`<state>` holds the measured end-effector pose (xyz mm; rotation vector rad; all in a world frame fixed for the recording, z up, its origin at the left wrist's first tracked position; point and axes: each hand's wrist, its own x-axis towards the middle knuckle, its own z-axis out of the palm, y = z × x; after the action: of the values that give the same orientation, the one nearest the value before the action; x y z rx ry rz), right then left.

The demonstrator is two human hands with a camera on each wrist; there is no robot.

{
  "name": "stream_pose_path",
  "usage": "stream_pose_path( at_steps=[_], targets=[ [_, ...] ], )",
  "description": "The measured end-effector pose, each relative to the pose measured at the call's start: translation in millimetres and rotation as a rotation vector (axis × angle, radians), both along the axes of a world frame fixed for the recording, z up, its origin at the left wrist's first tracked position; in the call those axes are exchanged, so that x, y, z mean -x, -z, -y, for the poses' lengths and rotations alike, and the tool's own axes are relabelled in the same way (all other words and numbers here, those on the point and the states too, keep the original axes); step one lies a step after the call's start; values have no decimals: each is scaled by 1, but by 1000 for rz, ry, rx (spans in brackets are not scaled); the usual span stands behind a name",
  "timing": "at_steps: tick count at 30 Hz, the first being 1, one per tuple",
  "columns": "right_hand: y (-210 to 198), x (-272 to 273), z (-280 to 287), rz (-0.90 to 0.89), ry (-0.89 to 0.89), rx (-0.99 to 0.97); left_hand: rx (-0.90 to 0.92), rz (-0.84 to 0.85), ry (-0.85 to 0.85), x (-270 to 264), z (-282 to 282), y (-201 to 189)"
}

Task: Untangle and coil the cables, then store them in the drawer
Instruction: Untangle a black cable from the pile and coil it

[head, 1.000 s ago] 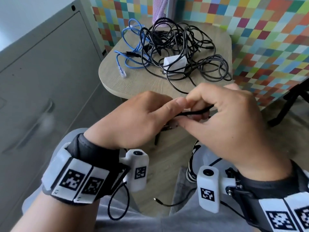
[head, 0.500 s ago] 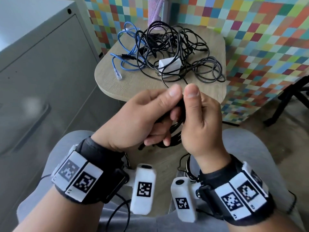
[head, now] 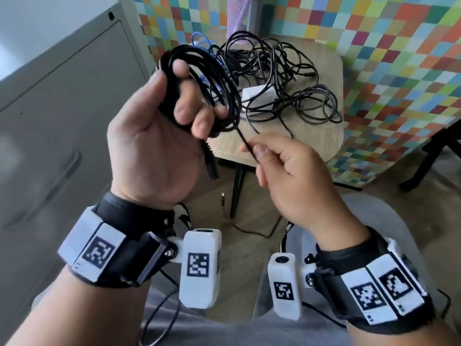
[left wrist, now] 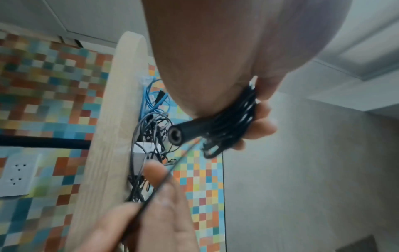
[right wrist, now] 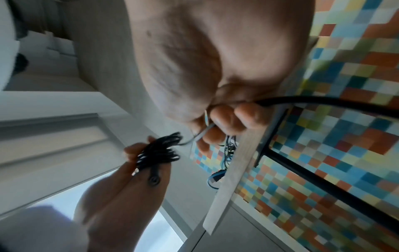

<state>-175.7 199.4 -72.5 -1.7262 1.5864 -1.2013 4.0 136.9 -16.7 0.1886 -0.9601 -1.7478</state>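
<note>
My left hand [head: 172, 106] is raised palm-up and grips a black cable wound into a coil [head: 212, 78] [left wrist: 233, 122] [right wrist: 159, 150]. The coil's barrel plug [head: 210, 162] [left wrist: 183, 133] hangs below my fingers. My right hand [head: 264, 153] pinches the coil's loose tail [head: 245, 142] [left wrist: 164, 184] just below and to the right of the coil. A tangle of black cables [head: 282, 71] lies on the small wooden table [head: 321, 136] behind my hands, around a white adapter [head: 258, 94]. A blue cable [head: 199, 42] lies at the tangle's left, partly hidden by the coil.
A grey metal cabinet with drawer fronts [head: 62, 136] stands at my left. A checkered colourful wall [head: 389, 71] rises behind and right of the table. A thin cable end [head: 224, 203] trails on the wooden floor under the table. A black chair leg [head: 429, 161] is at the right.
My left hand has risen and turned palm-up with the black coil now wound in it. My right hand has parted from it and dropped, pinching the cable's tail.
</note>
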Motion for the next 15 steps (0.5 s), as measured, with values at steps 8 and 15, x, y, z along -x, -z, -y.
stream_pose_path(
  at_steps=[8, 15],
  targets=[
    [-24, -3, -18, -156, -110, -29, 668, 1009, -509, 10, -11, 12],
    [-34, 19, -24, 53, -129, 20, 863, 1289, -218, 9, -20, -1]
  ],
)
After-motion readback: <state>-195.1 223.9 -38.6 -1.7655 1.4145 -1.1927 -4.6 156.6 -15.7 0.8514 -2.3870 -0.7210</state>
